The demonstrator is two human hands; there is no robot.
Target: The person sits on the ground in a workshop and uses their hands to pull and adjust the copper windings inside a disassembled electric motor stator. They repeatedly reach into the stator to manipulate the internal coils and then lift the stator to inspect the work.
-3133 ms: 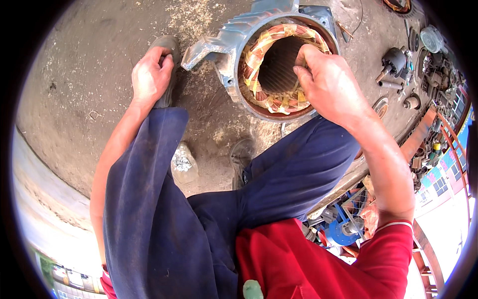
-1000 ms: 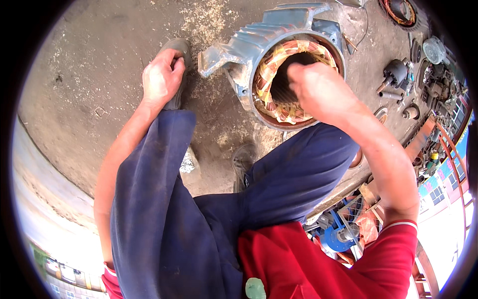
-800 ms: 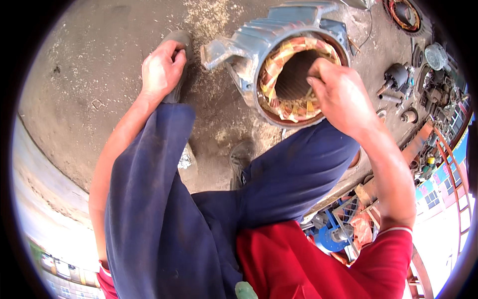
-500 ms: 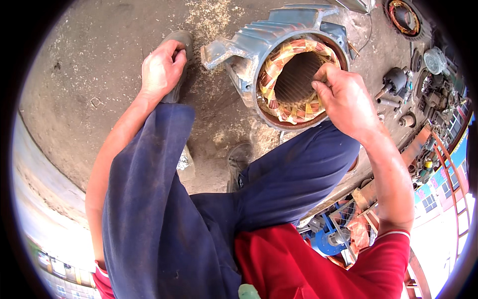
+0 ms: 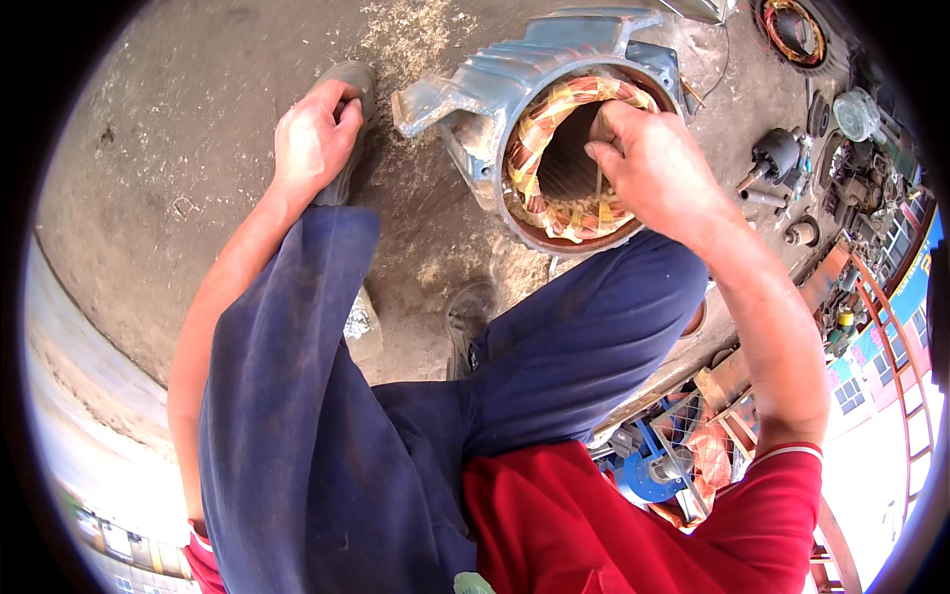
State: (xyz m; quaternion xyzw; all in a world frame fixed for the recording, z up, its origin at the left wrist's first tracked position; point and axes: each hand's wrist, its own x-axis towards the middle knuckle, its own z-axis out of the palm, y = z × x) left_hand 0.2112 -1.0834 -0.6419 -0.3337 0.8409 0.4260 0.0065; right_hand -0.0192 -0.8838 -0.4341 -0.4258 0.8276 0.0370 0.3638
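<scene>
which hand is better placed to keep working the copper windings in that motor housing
Right. The right hand is at the copper windings inside the motor housing; the left hand grips the shoe, apart from it.

Left hand [image 5: 315, 139]: arm stretched forward along the left thigh, fingers curled, palm down. Right hand [image 5: 653, 163]: elbow bent, forearm raised, fingers pinched together at the tips (contents not discernible). Both forearms bare.

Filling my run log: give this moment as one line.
left hand: resting on shoe | right hand: pinching strip at motor windings | motor housing: on floor
</scene>
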